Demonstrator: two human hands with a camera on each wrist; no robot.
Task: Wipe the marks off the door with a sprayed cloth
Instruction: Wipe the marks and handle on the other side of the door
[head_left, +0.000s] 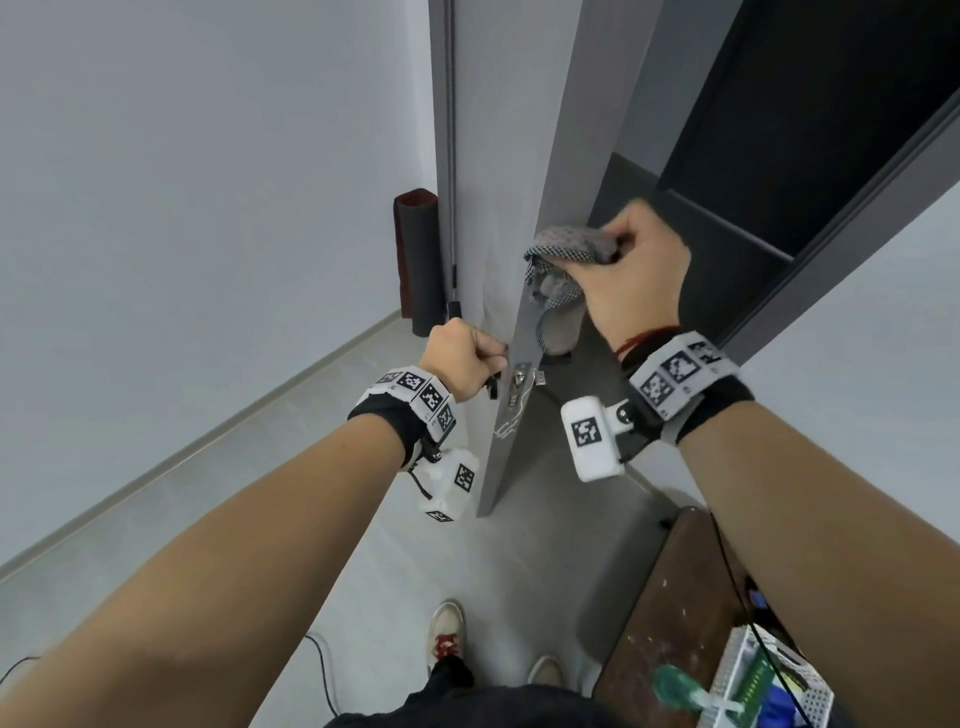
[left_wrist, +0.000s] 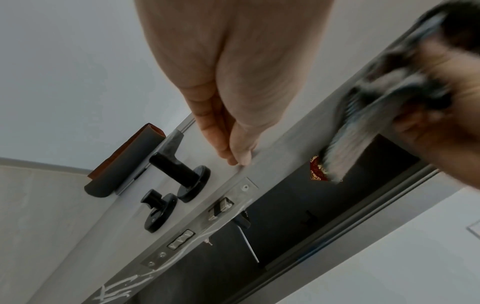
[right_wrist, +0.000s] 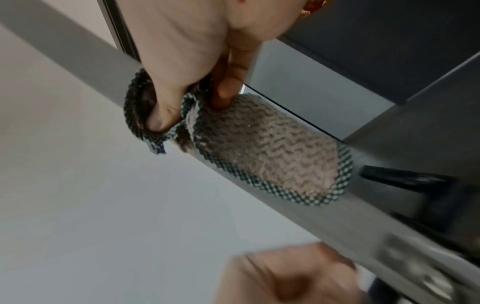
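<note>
1. Head view: door (head_left: 524, 156) stands ajar, thin edge toward me. All positions below are relative to the latch plate (head_left: 517, 387) on that edge.
2. Left hand (head_left: 460, 364) sits just left of the plate, on the light face of the door. Fingers curled, tips against the edge right above the plate. Not on the lever.
3. Left wrist view: fingertips (left_wrist: 240, 158) touch the edge corner; black lever (left_wrist: 172, 169) and thumb-turn (left_wrist: 155, 202) sit apart from them, on the face beside the plate.
4. Right hand (head_left: 631, 275) is above the plate, on the dark side of the edge, gripping the cloth (head_left: 563, 260).
5. Right wrist view: thumb and fingers (right_wrist: 162, 117) pinch the checked cloth (right_wrist: 262, 152) bunched; the rest drapes over the edge, pressed to it.
6. Cloth tail hangs down toward the plate, stops short of it.
7. Marks (head_left: 506, 428): white scribbles on the edge just below the plate. Cloth is well above them, no contact.
8. Left wrist view shows more scribbles (left_wrist: 116, 290) further down the edge.
9. Far from the plate: dark roll (head_left: 418, 260) against the wall behind the door; bench (head_left: 675, 623) with a basket (head_left: 769, 686) bottom right.
</note>
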